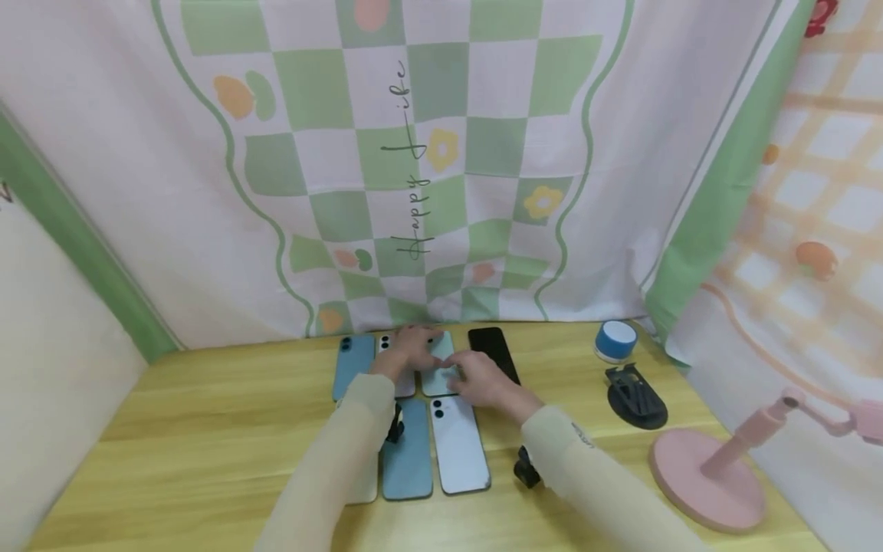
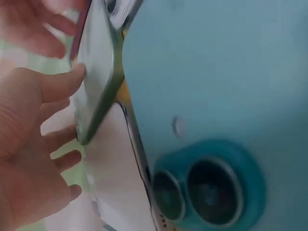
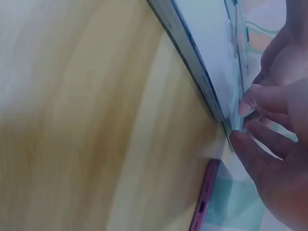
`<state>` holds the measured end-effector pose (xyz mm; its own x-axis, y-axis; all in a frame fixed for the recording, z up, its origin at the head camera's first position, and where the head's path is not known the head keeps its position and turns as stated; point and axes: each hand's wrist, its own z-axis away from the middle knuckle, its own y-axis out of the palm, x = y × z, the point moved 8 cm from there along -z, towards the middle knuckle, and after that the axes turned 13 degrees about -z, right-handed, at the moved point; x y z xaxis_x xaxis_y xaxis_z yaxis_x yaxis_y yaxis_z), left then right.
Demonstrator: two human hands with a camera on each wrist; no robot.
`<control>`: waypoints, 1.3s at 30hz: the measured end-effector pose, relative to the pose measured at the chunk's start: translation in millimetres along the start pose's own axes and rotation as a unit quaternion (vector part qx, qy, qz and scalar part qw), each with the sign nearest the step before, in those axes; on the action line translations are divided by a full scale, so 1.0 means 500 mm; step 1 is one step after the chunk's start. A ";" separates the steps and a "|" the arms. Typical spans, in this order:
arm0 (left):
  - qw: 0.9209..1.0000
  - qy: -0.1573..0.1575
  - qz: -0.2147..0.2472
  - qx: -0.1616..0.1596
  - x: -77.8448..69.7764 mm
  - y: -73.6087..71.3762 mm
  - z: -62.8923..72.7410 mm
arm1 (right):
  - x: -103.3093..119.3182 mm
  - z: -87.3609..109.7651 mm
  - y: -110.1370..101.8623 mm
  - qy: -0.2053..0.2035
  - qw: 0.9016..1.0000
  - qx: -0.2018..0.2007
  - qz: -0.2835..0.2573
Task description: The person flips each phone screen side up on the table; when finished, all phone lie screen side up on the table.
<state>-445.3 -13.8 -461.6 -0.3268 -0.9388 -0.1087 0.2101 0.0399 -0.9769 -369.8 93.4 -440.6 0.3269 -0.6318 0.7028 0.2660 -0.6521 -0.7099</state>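
Observation:
A pale green phone (image 1: 434, 381) lies in the back row on the wooden table, between both hands. My left hand (image 1: 412, 346) holds its left end; the left wrist view shows the thumb on the back of the phone and the fingers at its edge. At its right side my right hand (image 1: 481, 377) pinches the edge between thumb and fingertips. A pinkish-white phone (image 1: 405, 387) is partly hidden under the left hand, with a blue phone (image 1: 352, 366) beside it. To the right lies a black phone (image 1: 495, 346).
In the front row are a white phone (image 1: 461, 448), a grey-blue phone (image 1: 407, 464) and a cream phone (image 1: 366, 487) mostly behind the left sleeve. Along the right stand a blue-and-white cylinder (image 1: 616, 341), a black folding stand (image 1: 638, 399) and a pink stand (image 1: 708, 479). A patterned curtain (image 1: 441, 176) hangs behind.

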 end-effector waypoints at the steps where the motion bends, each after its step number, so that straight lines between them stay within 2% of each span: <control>1: 1.000 -0.003 0.005 0.001 0.005 0.001 0.000 | 0.002 -0.001 0.005 -0.002 1.000 0.003 0.002; 5: 1.000 -0.003 0.009 -0.006 0.016 -0.001 0.003 | 0.007 -0.006 0.017 -0.016 1.000 0.002 0.018; 9: 1.000 0.004 -0.001 -0.018 0.017 -0.005 0.003 | 0.002 -0.010 0.020 -0.009 1.000 0.001 0.029; 16: 1.000 -0.026 0.004 -0.014 0.025 -0.005 -0.001 | -0.002 -0.015 0.021 0.006 0.999 0.008 0.034; 19: 0.999 -0.027 0.012 -0.028 0.022 -0.013 0.004 | -0.004 -0.017 0.020 0.015 0.999 0.006 0.038; 23: 0.996 -0.022 0.065 -0.048 0.022 -0.023 0.004 | -0.003 -0.018 0.023 0.022 0.999 0.006 0.035; 26: 0.991 -0.028 0.115 -0.058 0.025 -0.028 -0.002 | -0.002 -0.016 0.025 0.023 0.999 0.007 0.032; 30: 0.984 -0.040 0.154 -0.075 0.028 -0.034 -0.010 | -0.005 -0.013 0.024 0.030 0.999 0.010 0.036; 33: 0.979 -0.036 0.180 -0.089 0.027 -0.042 -0.012 | -0.006 -0.014 0.023 0.037 0.998 0.011 0.042; 39: 0.962 -0.045 0.255 -0.087 0.032 -0.049 -0.010 | -0.010 -0.012 0.021 0.050 0.998 0.012 0.033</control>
<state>-460.1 -28.2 -440.5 -0.1386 -0.8080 -0.5726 0.1617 0.5519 -0.8181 -374.2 87.2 -451.3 0.2535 -0.7123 0.6545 0.2696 -0.5978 -0.7550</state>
